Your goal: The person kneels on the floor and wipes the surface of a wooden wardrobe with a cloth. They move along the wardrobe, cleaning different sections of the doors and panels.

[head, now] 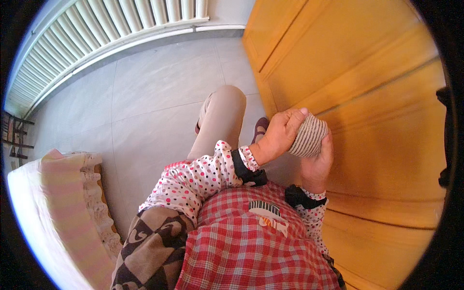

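A small bundle of striped cloth (309, 137), white with thin dark stripes, is held between my two hands in front of the wooden furniture. My left hand (281, 134) grips its upper left side, thumb on top. From below and to the right, my right hand (319, 159) cups the bundle, its fingers partly hidden behind the cloth. Polka-dot sleeve covers (181, 181) with dark cuffs reach both wrists, over a red checked apron (246, 250).
Orange-brown wooden cabinet panels (362, 108) stand close on the right. A white radiator (108, 25) runs along the wall at the upper left. A bed or seat with a pink and yellow striped cover (61, 203) is at the lower left. Grey tiles (156, 79) form the floor.
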`<state>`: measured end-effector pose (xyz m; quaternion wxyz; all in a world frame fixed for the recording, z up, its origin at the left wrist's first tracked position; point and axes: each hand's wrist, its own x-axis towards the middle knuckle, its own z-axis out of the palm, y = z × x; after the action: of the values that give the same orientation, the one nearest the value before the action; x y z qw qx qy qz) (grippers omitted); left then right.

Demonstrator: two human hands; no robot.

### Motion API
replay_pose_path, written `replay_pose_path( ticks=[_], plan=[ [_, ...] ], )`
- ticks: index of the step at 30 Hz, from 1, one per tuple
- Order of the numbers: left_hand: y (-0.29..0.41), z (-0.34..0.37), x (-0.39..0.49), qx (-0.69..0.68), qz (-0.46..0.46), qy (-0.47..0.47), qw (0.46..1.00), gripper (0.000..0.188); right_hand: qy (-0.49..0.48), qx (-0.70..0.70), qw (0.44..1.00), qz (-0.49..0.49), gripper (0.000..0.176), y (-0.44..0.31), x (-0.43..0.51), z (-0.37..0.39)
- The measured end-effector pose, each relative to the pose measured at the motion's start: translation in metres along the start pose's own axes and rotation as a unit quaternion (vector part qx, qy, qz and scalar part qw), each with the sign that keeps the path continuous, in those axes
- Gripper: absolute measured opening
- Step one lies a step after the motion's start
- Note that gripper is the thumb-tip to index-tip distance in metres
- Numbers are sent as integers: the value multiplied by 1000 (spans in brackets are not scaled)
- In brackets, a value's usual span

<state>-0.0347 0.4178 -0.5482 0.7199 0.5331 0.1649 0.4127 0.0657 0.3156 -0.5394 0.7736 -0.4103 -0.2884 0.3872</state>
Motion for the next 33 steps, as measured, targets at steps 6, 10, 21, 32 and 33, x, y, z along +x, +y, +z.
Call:
replay_pose_path(
  ticks=[6,10,21,32,33],
  plan=[
    [27,-24,-28,50,27,9,998,37,-53,-36,997,39,24,-7,1,18],
    [42,-28,-41,148,83,86,982,41,-99,-44,992,64,23,-15,-2,37],
    [93,-26,-51,37,-50,81,995,57,-81,-240,967,25,32,-36,0,99],
    [42,-12,-31,140,11,137,981,36,62,-251,966,8,43,-30,-1,40],
    [36,-8,-28,180,41,151,971,35,18,-291,957,1,44,-30,-2,36]
  ],
)
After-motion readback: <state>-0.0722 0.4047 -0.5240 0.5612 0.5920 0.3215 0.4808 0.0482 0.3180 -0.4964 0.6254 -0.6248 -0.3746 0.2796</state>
